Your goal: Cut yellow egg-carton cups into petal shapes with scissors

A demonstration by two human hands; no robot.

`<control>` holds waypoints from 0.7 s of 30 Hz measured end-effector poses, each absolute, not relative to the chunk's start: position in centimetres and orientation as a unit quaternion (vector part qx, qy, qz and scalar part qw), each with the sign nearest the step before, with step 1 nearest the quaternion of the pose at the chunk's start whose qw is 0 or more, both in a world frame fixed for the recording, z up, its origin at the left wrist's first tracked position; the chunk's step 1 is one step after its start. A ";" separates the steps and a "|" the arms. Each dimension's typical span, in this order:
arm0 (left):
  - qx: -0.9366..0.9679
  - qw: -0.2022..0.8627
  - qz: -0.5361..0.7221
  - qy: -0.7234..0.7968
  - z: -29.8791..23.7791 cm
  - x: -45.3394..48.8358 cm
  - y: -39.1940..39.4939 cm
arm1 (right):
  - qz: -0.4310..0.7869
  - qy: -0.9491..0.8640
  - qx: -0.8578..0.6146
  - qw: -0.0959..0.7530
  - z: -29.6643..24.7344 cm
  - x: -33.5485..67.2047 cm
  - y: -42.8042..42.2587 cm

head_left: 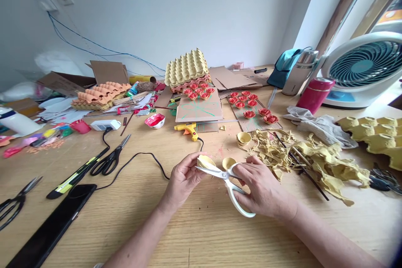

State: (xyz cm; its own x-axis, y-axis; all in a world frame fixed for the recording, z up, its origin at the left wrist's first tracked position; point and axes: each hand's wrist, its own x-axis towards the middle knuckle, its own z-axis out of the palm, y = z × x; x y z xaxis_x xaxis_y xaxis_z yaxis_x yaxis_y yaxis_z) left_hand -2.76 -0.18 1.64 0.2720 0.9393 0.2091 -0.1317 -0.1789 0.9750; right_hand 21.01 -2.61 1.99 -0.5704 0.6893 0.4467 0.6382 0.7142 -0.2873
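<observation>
Between the fingers of my left hand (pixel 185 176) is a small yellow egg carton cup (pixel 206 161). My right hand (pixel 259 184) grips white-handled scissors (pixel 240 205), their blades pointing left across the near side of that cup. Whether the blades touch its rim I cannot tell. Just behind the scissors, a second egg carton cup (pixel 229 162) rests on the table. Farther back stand some nested yellow cups (pixel 244 137), beside a heap of carton scraps (pixel 271 153).
A yellow glue gun (pixel 187 129) lies ahead, its cord running left. Red paper roses (pixel 248 114) sit on cardboard pieces (pixel 199 111). At left are black scissors (pixel 109 159), a utility knife (pixel 75 176) and a dark phone-like slab (pixel 53 226). A fan (pixel 361 67) stands at right.
</observation>
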 end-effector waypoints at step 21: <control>0.602 0.511 0.517 0.332 1.7 -2.8 -0.2 | 0.040 -0.894 -0.342 0.288 1.7 21.5 -2.6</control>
State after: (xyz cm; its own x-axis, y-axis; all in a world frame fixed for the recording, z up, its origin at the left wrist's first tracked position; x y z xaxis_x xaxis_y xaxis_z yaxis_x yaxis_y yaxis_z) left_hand -2.85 -0.21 1.72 0.2462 0.9268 0.2835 -0.1283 -0.2587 0.9574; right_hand 21.46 -2.61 1.68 -0.6006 0.6343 0.4867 0.5878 0.7630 -0.2690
